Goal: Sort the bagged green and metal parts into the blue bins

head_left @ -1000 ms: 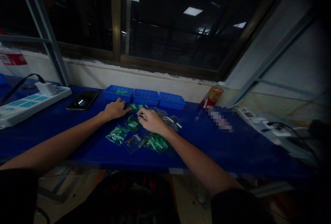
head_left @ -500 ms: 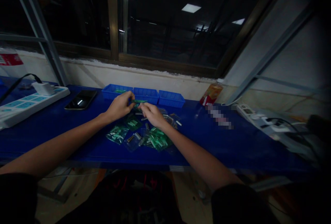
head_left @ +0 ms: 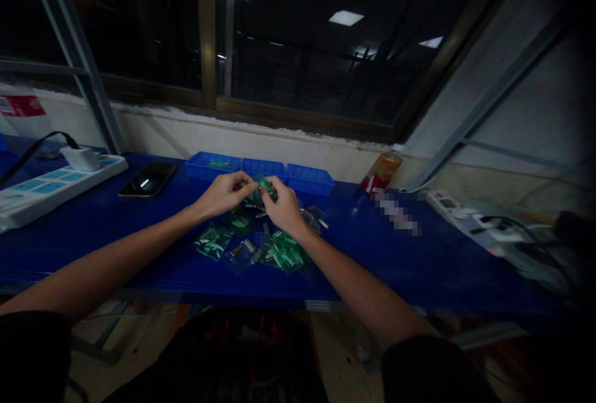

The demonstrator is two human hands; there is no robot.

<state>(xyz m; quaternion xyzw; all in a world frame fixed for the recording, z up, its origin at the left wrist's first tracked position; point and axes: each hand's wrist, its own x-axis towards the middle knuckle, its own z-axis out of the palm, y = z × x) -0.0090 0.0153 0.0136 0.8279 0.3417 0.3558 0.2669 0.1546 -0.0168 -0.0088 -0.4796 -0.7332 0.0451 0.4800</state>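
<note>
My left hand (head_left: pixel 222 193) and my right hand (head_left: pixel 285 207) meet above the blue bench (head_left: pixel 116 229), both pinching one small clear bag of green parts (head_left: pixel 261 187). Under and around them lie several more small bags: one with green parts (head_left: pixel 213 241) at the left, another green one (head_left: pixel 285 254) at the right, and a clear one with metal parts (head_left: pixel 239 255) between. Three blue trays stand in a row just behind my hands: left tray (head_left: pixel 212 167), middle tray (head_left: pixel 269 169), right tray (head_left: pixel 310 180).
A black phone (head_left: pixel 148 179) lies left of the trays. A white power strip with a charger (head_left: pixel 51 182) sits at far left, another power strip with cables (head_left: pixel 470 217) at right. An orange packet (head_left: pixel 380 173) leans on the wall. Dark windows run behind.
My hands left the bench, picked up one green bag and now hold it together a little above the pile.
</note>
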